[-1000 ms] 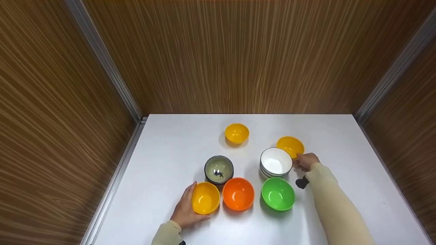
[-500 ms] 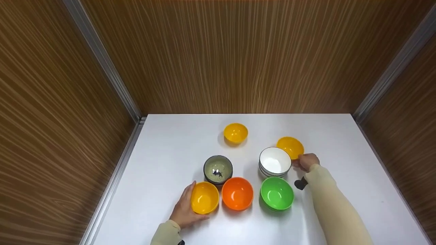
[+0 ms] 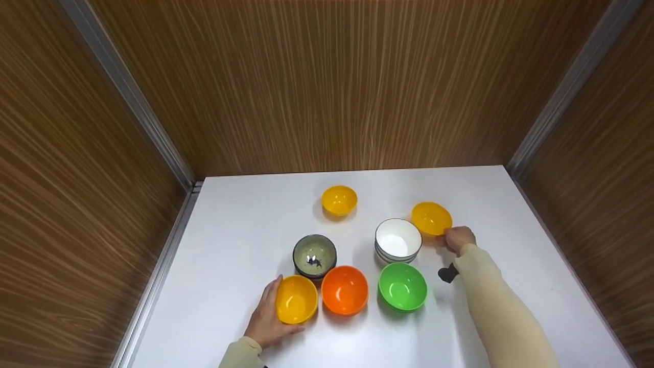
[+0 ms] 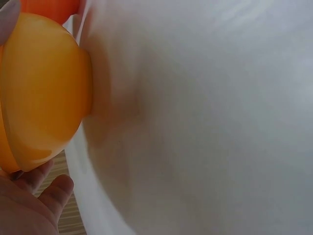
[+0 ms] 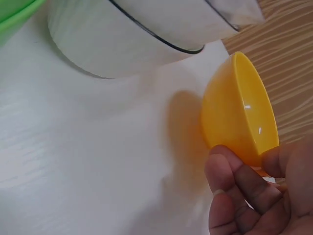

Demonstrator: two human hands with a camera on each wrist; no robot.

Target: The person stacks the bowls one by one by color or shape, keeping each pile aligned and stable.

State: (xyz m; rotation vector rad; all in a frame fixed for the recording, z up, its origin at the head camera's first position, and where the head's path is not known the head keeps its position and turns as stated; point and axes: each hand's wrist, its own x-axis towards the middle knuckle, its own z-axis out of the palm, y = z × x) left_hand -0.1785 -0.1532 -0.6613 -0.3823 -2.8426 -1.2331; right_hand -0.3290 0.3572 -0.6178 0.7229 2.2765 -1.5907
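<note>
My right hand [image 3: 459, 239] pinches the rim of a small yellow bowl [image 3: 431, 219] behind the white bowls. In the right wrist view, the thumb sits at that yellow bowl's [image 5: 227, 110] rim and the fingertips lie under its outer side; the bowl is tilted. At the front left, my left hand [image 3: 268, 317] holds another yellow bowl [image 3: 296, 300] between thumb and fingers. The left wrist view shows this bowl's side and foot [image 4: 46, 93]; whether it touches the table, I cannot tell. An orange bowl [image 3: 345, 290] stands just right of it.
Stacked white bowls [image 3: 398, 239] with dark rims stand beside the right-hand bowl. Green bowls [image 3: 402, 287] are in front of them. A dark-rimmed grey-green bowl [image 3: 314, 255] stands behind the orange one. A third yellow bowl [image 3: 339, 200] sits at the back. Wood-grain panels [image 3: 327, 87] enclose the white table [image 3: 240, 220].
The right hand's yellow bowl has shifted a little right and away from the white stack, which no longer overlaps it. The head view has turned slightly. My left hand keeps its hold.
</note>
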